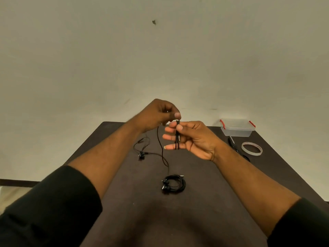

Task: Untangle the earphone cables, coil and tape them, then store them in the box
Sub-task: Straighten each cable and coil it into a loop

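The earphone cable [162, 148] is black and thin, and part of it is lifted above the dark brown table [124, 211] while the rest lies loose on the surface, with its earbuds [141, 155] resting on the left part of the table. The right hand [194, 139] holds several folded strands of this cable upright, pressed between the thumb and the fingers, and the other fingers are stretched out almost straight. The left hand [158, 114] is just above it, with the fingers curled, and it pinches the top of the same strands between thumb and forefinger. From the hands one strand hangs down and runs over the table toward a second earphone [173, 184], which lies already coiled in a small round bundle near the middle of the table. At the far right corner stands a clear plastic box [236, 128] with red clips. Near it lie a roll of tape [252, 148] and black scissors [235, 146], partly hidden behind the right wrist. Both arms wear dark sleeves [44, 211].
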